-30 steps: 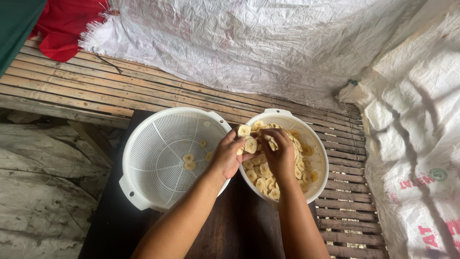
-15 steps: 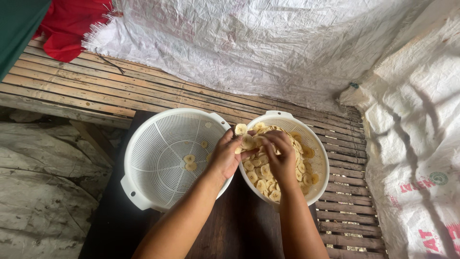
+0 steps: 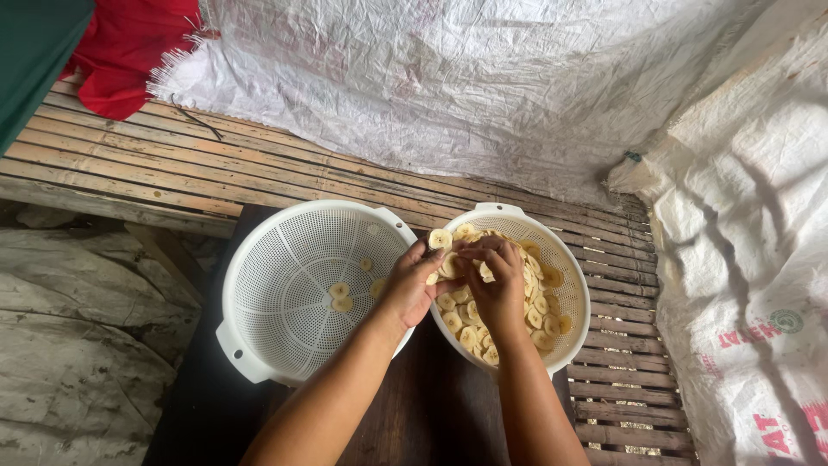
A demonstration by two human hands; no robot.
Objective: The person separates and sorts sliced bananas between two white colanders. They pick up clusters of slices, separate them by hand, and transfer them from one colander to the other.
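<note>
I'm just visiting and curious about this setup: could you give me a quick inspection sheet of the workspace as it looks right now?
Surface: dark wooden table over a slatted bamboo platform.
Job's things: right colander well filled with pale banana slices; left colander holds only a few slices.
Clutter: nothing seen on the table.
Hands: left hand and right hand meet over the right colander, fingers pinching slices.
Cables: one thin dark cord on the slats.
Surroundings: white woven sheeting behind, printed sack at right, red cloth and green cloth top left.
</note>
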